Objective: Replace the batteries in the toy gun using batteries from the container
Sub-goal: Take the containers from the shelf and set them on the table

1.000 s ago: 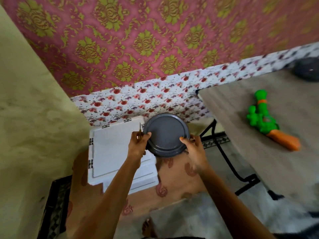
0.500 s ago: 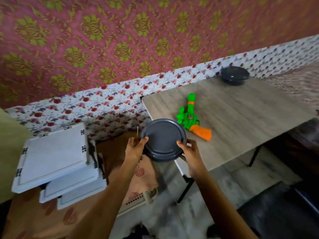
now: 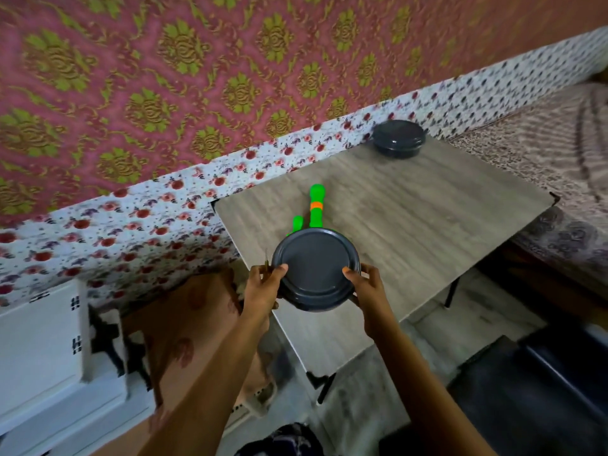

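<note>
The left hand (image 3: 263, 287) and the right hand (image 3: 368, 287) gripped a round container (image 3: 316, 268) by its sides. Its dark grey lid was flat and smooth. It was over the near edge of the wood-look table (image 3: 427, 218). The left hand also held a thin tool (image 3: 266, 256) pointing up. The green toy gun (image 3: 316, 209), with an orange ring, lay on the table just behind. Another round dark tub (image 3: 398, 139) sat at the far corner.
</note>
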Demonstrator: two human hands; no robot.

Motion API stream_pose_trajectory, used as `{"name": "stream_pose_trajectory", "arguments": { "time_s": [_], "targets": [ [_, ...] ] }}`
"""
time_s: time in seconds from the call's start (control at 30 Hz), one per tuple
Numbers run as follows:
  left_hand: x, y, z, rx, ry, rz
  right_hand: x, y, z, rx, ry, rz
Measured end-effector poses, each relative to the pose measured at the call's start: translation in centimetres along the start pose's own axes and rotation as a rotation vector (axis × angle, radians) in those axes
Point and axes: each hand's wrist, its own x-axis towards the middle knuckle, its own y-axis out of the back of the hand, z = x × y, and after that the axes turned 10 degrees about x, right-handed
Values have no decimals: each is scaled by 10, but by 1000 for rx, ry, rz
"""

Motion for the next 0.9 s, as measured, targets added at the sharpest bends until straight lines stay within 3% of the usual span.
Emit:
{"name": "stream_pose_trajectory", "arguments": {
  "time_s": [0.47,0.6,0.9],
  "targets": [
    [90,-41,48,41,53,-34,108,-21,-44,-126,-28,-9],
    [107,-50,56,34,26,37,133,-26,-51,-187,-7,-37],
    [144,-178,95,-100,125,302,270,29,-106,-236,-102,-244]
  ]
}}
